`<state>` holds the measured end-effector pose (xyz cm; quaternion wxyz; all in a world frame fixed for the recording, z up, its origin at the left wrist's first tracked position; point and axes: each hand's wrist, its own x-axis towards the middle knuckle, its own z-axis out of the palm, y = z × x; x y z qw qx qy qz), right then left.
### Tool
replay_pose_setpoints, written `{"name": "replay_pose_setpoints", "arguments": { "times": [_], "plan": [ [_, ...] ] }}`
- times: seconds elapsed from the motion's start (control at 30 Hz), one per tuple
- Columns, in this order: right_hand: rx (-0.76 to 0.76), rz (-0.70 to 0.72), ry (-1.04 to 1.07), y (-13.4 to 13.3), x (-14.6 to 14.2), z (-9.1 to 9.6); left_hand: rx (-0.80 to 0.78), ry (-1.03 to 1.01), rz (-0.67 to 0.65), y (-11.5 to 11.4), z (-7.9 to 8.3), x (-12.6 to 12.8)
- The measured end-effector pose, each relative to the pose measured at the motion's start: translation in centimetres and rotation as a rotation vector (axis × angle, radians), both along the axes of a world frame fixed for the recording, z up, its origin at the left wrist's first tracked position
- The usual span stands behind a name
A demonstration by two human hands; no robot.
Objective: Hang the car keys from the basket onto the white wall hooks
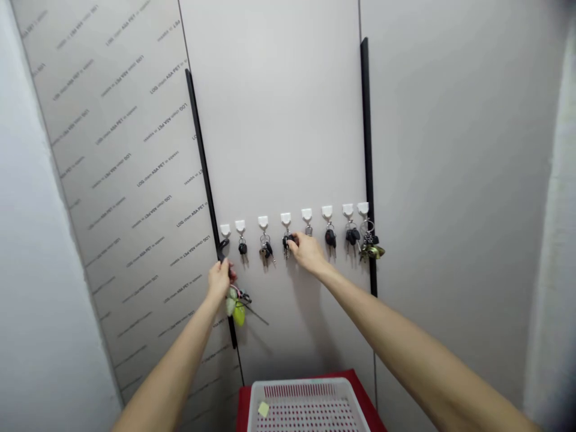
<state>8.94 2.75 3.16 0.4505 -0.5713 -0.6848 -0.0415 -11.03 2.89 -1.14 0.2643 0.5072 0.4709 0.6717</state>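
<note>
Below the leftmost hook (225,230): left hand (219,279) wrapped on a black strap (222,248) — smooth yellow-green charm (239,313) dangling.
Under the fourth hook (285,219): right hand (308,252) at black-headed metal keys (285,242); cannot tell whether clamped.
Handling: best slow, strap untwisted.
Basket (254,411): white, perforated plastic.

Above the hooks (263,221), the door (279,126) is free between two handles (366,114). Hanging keys (330,238) leave narrow gaps along the row. The right hand (308,252) blocks mid-row, its forearm (382,315) crossing below the right-hand keys; the left hand (219,280) and dangling charms (239,314) obstruct the left end. Between the forearms, open room rises above the basket (306,382).
</note>
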Motion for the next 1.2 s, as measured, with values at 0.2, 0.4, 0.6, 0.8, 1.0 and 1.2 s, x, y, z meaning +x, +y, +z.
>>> {"name": "replay_pose_setpoints", "arguments": {
  "times": [0.2,0.4,0.6,0.8,1.0,1.2],
  "plan": [
    [0.127,-0.041,-0.041,-0.5,-0.6,4.1,0.266,-0.199,-0.114,-1.8,8.3,0.1],
    [0.001,0.286,-0.315,-1.1,-1.7,4.0,0.183,-0.119,-0.255,-5.0,8.6,1.3],
    [-0.32,0.446,-0.269,-4.1,1.0,-6.3,-0.05,-0.184,-0.333,-8.7,-1.3,2.3],
    [-0.632,0.56,-0.298,-7.8,3.4,-16.5,-0.306,-0.306,-0.324,-10.4,-11.4,5.1],
    [-0.747,0.621,-0.4,-8.4,3.3,-16.9,-0.417,-0.159,-0.432,-10.1,-15.5,6.0],
    [-0.313,0.499,-0.061,-4.1,-0.6,-8.9,-0.48,0.133,-0.424,-8.9,-15.6,2.7]
  ]
}}
